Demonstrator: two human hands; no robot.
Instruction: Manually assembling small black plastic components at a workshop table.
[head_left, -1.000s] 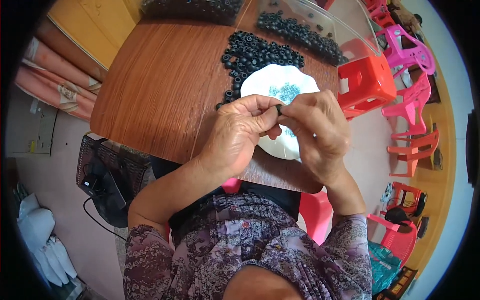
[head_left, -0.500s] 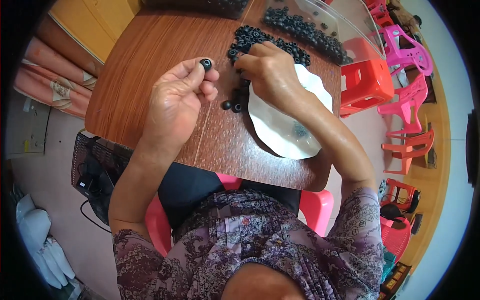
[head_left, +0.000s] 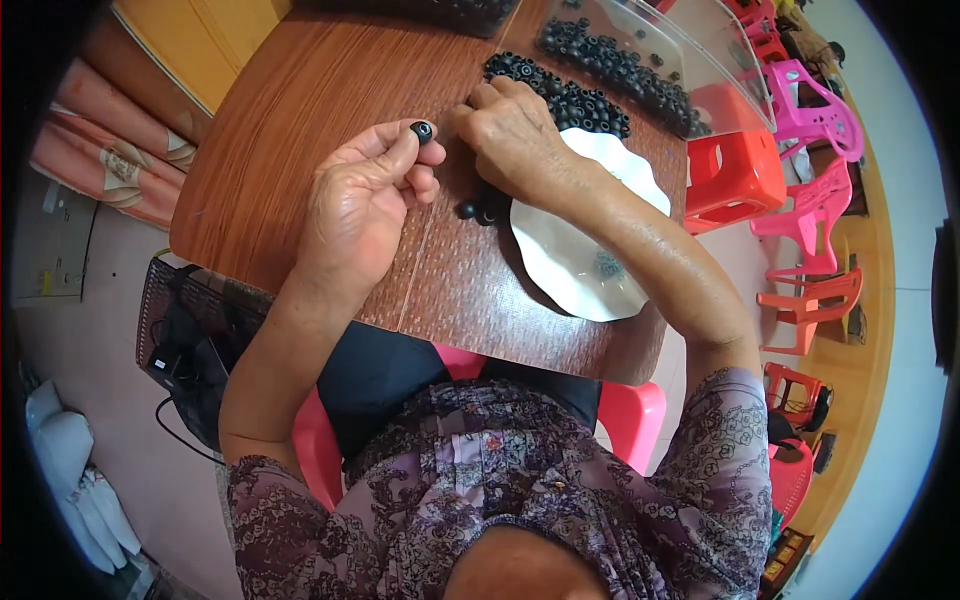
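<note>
My left hand (head_left: 365, 205) is raised over the wooden table (head_left: 300, 130) and pinches a small black ring-shaped part (head_left: 421, 131) between thumb and forefinger. My right hand (head_left: 515, 140) rests knuckles-up on the heap of small black parts (head_left: 560, 95), its fingertips curled down into them; whether it holds one is hidden. Beside the right wrist lies a white scalloped plate (head_left: 570, 265) with a few small bluish pieces in it. Two loose black parts (head_left: 475, 212) lie just below the right hand.
A clear plastic tray (head_left: 650, 50) with more black parts stands at the table's far right. Red and pink plastic chairs (head_left: 790, 130) crowd the right side. A black wire basket (head_left: 185, 340) with cables sits on the floor at the left.
One second ago both hands were together over the plate. They have parted: the left one lifted away with a black part, the right one reached up into the heap.
</note>
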